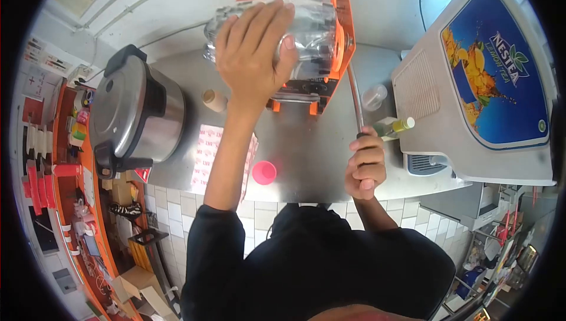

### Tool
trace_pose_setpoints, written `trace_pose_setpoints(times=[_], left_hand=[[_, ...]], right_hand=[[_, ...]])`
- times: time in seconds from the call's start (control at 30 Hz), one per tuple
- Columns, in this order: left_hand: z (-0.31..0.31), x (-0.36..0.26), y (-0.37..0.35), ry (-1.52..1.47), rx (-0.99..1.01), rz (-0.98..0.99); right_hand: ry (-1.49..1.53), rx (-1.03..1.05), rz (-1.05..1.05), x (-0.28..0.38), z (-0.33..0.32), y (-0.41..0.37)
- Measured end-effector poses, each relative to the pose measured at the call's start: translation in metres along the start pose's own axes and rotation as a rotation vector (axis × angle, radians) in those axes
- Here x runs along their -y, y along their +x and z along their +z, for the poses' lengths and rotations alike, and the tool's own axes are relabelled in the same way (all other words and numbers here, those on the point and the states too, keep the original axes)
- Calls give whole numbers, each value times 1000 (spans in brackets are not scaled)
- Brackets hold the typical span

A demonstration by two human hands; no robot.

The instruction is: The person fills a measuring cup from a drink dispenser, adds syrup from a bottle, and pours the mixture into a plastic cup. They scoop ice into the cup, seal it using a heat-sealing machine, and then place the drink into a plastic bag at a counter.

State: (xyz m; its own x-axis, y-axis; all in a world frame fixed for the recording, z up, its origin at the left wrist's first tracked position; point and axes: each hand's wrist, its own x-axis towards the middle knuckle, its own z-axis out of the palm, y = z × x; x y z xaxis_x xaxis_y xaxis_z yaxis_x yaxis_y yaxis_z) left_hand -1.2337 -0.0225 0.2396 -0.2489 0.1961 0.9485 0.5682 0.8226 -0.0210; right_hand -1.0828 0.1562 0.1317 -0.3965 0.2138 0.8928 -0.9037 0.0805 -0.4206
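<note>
My left hand (253, 55) lies with its fingers stretched out over crinkled clear plastic film (312, 41) on an orange machine that looks like a cup sealer (346, 17). What lies under the palm is hidden. My right hand (366, 164) is wrapped round the dark grip of the machine's long metal lever (355, 94), which slants down toward me. On the steel counter below my left forearm stands a pink cup (264, 172). Beside that forearm lies a stack of red-and-white printed paper (209, 159).
A large steel cooker (138, 111) stands at the left, with a small beige bottle (213, 100) near it. Right of the lever are a clear plastic cup (374, 97), a yellow-capped bottle (401, 126) and a Nestea drink dispenser (418, 85). Orange shelves (68, 170) line the far left.
</note>
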Motion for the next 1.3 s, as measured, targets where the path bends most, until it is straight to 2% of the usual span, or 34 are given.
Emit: trace_pose_setpoints(times=[0.07,0.17,0.3,0.4,0.47,0.67,0.9,0.97,1.1,1.2,1.3], left_hand=[[5,2,-2,-2,15,-16],[6,6,1,-14,-85,74],[-4,-5,8,-15,-66,69],[-10,-7,10,-28,46,24],[-5,-4,10,-32,-47,76],[-18,-15,15,-35,44,-1],[-12,-9,13,-44,-23,46],[-17,-14,14,-30,29,7],[-6,-8,8,-67,-22,40],[3,-5,3,-68,-149,74],[0,0,0,-53,-80,19]], right_hand=[[-17,-31,-45,-4,-1,-1],[-8,-3,-68,-10,1,0],[-2,30,-71,-10,-4,0],[-5,51,-79,-11,-6,0],[-12,67,-90,-12,-7,0],[-1,51,-88,-12,-5,1],[5,42,-86,-12,-4,2],[3,46,-71,-11,-4,1],[1,23,-100,-12,-3,-4],[-3,-3,-130,-12,-3,-1],[10,15,-127,-13,1,10]])
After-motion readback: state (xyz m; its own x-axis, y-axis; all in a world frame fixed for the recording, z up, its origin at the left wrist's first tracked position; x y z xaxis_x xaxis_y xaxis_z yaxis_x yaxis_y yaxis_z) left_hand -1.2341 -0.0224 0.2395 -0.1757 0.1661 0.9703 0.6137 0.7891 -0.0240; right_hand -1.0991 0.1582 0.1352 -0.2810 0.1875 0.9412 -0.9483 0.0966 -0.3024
